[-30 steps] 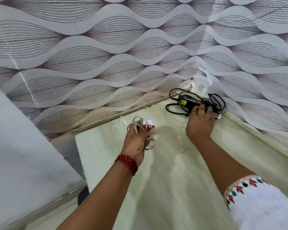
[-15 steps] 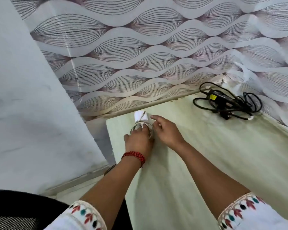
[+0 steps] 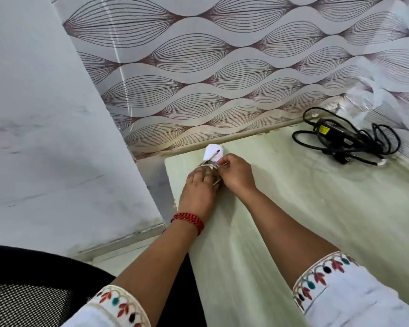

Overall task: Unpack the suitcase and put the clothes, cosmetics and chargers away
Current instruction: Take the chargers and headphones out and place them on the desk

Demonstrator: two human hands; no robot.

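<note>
A white phone charger with a coiled pale cable lies at the far left corner of the pale green tabletop. My left hand grips the coil, which its fingers mostly hide. My right hand pinches a strand of the same cable just beside the white plug. A black laptop charger with its tangled black cord lies alone at the back right of the tabletop, against the wall.
Patterned wallpaper covers the wall behind the table. A grey marble-look panel stands to the left. A black mesh chair is at the bottom left, beside the table's left edge.
My right hand left the black charger at the back right and came over to the white charger, where it now pinches the cable. My left hand lowered the coil onto the table.
</note>
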